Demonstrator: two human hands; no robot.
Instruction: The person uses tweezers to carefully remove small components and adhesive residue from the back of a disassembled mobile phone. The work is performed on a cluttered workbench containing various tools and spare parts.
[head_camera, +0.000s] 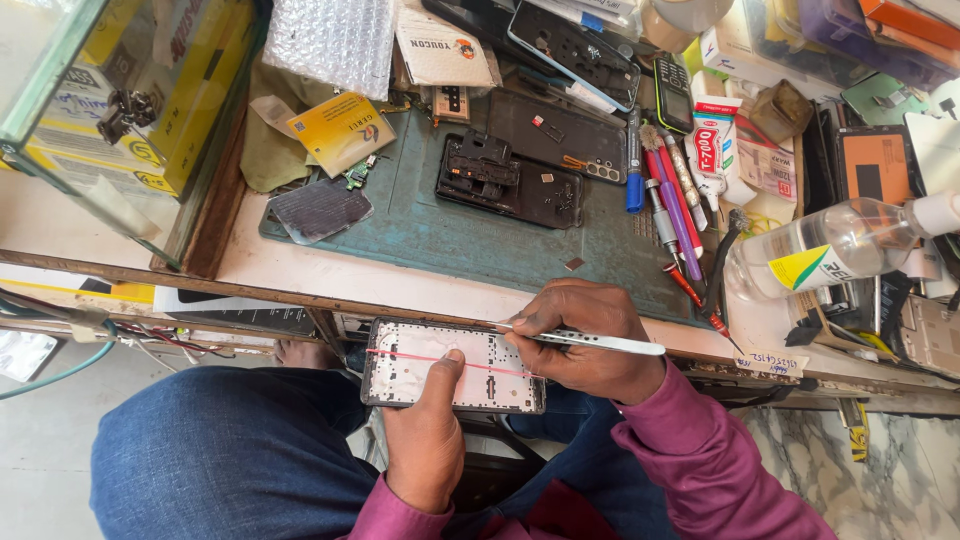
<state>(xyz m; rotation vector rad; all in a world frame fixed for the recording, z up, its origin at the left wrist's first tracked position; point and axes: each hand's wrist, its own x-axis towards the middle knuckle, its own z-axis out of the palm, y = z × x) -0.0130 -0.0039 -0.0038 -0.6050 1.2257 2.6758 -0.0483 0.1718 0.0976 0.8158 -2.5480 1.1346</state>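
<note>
My left hand (425, 440) holds an opened phone frame (420, 385) from below, over my lap, with its thumb pressed on the frame's whitish inner face. A thin red strip crosses that face from left to right. My right hand (585, 335) grips a slim silver tool (600, 343) like a pen. The tool's tip touches the frame's upper right edge.
A teal work mat (450, 235) on the bench carries two dark phone back shells (510, 180), a small dark panel (318, 208) and loose screws. Pens and screwdrivers (670, 200) lie at its right, beside a clear liquid bottle (840, 245). A glass case (110, 110) stands at the left.
</note>
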